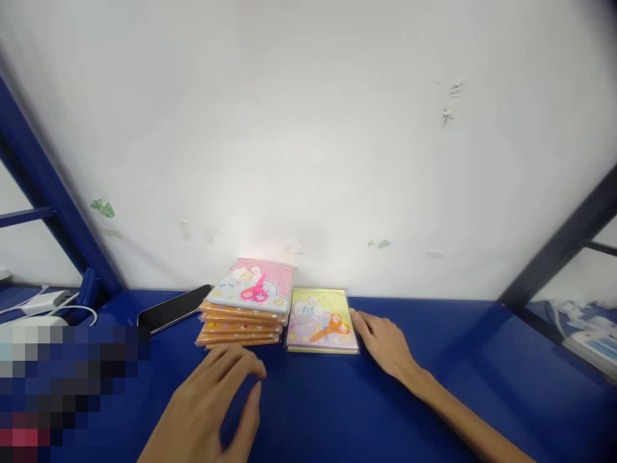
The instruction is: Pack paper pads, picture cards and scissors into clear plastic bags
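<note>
A stack of several flat packets in clear wrap stands on the blue surface against the wall. Its top packet is pink and pale blue, with pink scissors showing on it. Beside it lies a lower stack topped by a yellow and lilac packet with orange scissors. My left hand hovers in front of the taller stack, fingers bent, thumb apart from the palm, holding nothing visible. At the right edge of the yellow packet rests my right hand, fingertips against or just beside it, thumb apart.
A dark phone lies left of the taller stack. White cables and a white adapter are at far left. Blue metal posts flank the white wall. A white device sits at far right.
</note>
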Demonstrator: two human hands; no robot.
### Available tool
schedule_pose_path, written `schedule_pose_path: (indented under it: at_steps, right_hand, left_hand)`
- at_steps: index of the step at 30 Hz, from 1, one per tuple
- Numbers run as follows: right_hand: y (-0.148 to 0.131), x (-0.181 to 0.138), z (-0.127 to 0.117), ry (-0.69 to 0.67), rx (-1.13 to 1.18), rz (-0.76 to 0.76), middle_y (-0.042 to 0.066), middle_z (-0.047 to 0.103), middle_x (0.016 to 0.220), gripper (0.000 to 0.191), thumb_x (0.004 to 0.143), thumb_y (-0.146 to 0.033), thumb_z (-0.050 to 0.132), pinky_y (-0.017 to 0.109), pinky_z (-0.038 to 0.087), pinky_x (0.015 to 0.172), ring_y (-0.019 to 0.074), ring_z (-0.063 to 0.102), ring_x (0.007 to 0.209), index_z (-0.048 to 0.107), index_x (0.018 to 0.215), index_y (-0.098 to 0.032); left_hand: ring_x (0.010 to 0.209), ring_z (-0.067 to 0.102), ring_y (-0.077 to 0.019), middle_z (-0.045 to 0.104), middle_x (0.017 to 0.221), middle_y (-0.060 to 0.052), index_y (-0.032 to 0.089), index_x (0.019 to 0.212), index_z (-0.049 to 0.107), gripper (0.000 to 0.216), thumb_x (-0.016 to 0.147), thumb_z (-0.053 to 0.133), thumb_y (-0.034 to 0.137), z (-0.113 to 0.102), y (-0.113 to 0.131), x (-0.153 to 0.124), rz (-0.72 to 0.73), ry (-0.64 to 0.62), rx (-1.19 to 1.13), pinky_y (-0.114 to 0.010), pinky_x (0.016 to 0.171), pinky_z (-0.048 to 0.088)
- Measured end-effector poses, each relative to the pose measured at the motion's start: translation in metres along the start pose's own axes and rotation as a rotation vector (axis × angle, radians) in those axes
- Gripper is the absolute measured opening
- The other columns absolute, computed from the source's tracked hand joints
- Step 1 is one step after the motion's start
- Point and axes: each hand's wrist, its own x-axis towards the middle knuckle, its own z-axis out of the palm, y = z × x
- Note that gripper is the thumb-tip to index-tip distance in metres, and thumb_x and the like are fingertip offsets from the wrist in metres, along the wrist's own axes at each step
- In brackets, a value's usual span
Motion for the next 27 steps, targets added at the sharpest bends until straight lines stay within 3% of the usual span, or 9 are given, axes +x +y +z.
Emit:
schedule_pose_path:
  at_steps: [5, 9, 12, 15, 18, 20, 22, 24, 27]
  right_hand:
    - [-0.001, 0.005, 0.0, -0.041, 0.113, 0.033, 0.001, 0.058, 0.059, 0.057, 0.092, -0.07, 0.05, 0.03, 0.025, 0.058, 0.0195, 0.053, 0.059, 0.051, 0.061, -0.023]
    - [0.019, 0.003, -0.009, -0.095, 0.317, 0.02, -0.001, 0.055, 0.064, 0.053, 0.091, -0.071, 0.051, 0.028, 0.03, 0.058, 0.0167, 0.052, 0.062, 0.052, 0.068, -0.022]
    - [0.037, -0.007, -0.019, -0.133, 0.505, 0.028, -0.002, 0.056, 0.066, 0.051, 0.091, -0.073, 0.048, 0.027, 0.038, 0.057, 0.0166, 0.056, 0.063, 0.046, 0.077, -0.024]
    - [0.049, -0.027, -0.03, -0.209, 0.675, 0.026, -0.001, 0.064, 0.069, 0.049, 0.093, -0.074, 0.042, 0.027, 0.043, 0.052, 0.0184, 0.063, 0.063, 0.039, 0.086, -0.026]
    - [0.057, -0.052, -0.042, -0.271, 0.773, 0.023, -0.002, 0.065, 0.068, 0.046, 0.096, -0.071, 0.043, 0.023, 0.04, 0.045, 0.0157, 0.062, 0.056, 0.038, 0.089, -0.026]
    - [0.061, -0.069, -0.047, -0.316, 0.829, 0.024, -0.004, 0.062, 0.067, 0.044, 0.096, -0.067, 0.048, 0.02, 0.038, 0.042, 0.0114, 0.057, 0.051, 0.042, 0.09, -0.025]
    - [0.063, -0.081, -0.049, -0.362, 0.877, 0.025, -0.004, 0.061, 0.069, 0.043, 0.096, -0.065, 0.054, 0.017, 0.036, 0.04, 0.0085, 0.054, 0.048, 0.045, 0.091, -0.023]
    - [0.065, -0.088, -0.049, -0.374, 0.903, 0.032, -0.005, 0.06, 0.069, 0.044, 0.094, -0.065, 0.058, 0.016, 0.035, 0.039, 0.007, 0.051, 0.047, 0.047, 0.09, -0.023]
    - [0.066, -0.087, -0.048, -0.337, 0.935, 0.058, -0.007, 0.055, 0.062, 0.045, 0.092, -0.066, 0.061, 0.015, 0.027, 0.035, 0.0052, 0.044, 0.041, 0.049, 0.087, -0.022]
  left_hand:
    - [0.103, 0.066, -0.0285, 0.07, 0.108, -0.011, 0.022, 0.103, 0.067, 0.028, 0.091, 0.046, 0.008, 0.064, 0.011, 0.037, 0.143, -0.173, 0.069, -0.044, 0.093, 0.055]
    - [0.109, 0.063, -0.0292, 0.067, 0.115, -0.013, 0.019, 0.115, 0.063, 0.031, 0.093, 0.045, 0.007, 0.104, 0.022, 0.042, 0.2, -0.184, 0.047, -0.048, 0.096, 0.055]
    - [0.117, 0.061, -0.028, 0.061, 0.125, -0.015, 0.019, 0.129, 0.055, 0.034, 0.097, 0.044, 0.014, 0.108, 0.024, 0.04, 0.119, -0.15, -0.015, -0.045, 0.097, 0.055]
    - [0.119, 0.061, -0.0262, 0.057, 0.128, -0.015, 0.021, 0.125, 0.056, 0.029, 0.099, 0.042, 0.017, 0.104, 0.023, 0.037, 0.069, -0.131, -0.096, -0.043, 0.097, 0.055]
    - [0.125, 0.057, -0.0293, 0.052, 0.136, -0.015, 0.024, 0.126, 0.057, 0.03, 0.097, 0.052, 0.024, 0.106, 0.027, 0.035, 0.035, -0.088, -0.155, -0.047, 0.101, 0.052]
    - [0.118, 0.062, -0.0291, 0.052, 0.14, -0.013, 0.029, 0.137, 0.052, 0.046, 0.092, 0.061, 0.029, 0.111, 0.033, 0.033, -0.073, -0.114, -0.241, -0.046, 0.095, 0.053]
    - [0.092, 0.069, -0.0227, 0.063, 0.127, -0.01, 0.032, 0.144, 0.044, 0.059, 0.089, 0.064, 0.029, 0.116, 0.039, 0.031, -0.251, -0.205, -0.427, -0.038, 0.08, 0.055]
    - [0.069, 0.067, -0.0165, 0.072, 0.101, -0.004, 0.029, 0.143, 0.043, 0.058, 0.088, 0.064, 0.027, 0.12, 0.042, 0.029, -0.417, -0.285, -0.663, -0.03, 0.066, 0.05]
    - [0.065, 0.066, -0.0155, 0.072, 0.083, 0.0, 0.023, 0.126, 0.05, 0.045, 0.085, 0.065, 0.031, 0.121, 0.039, 0.029, -0.494, -0.335, -0.88, -0.026, 0.062, 0.047]
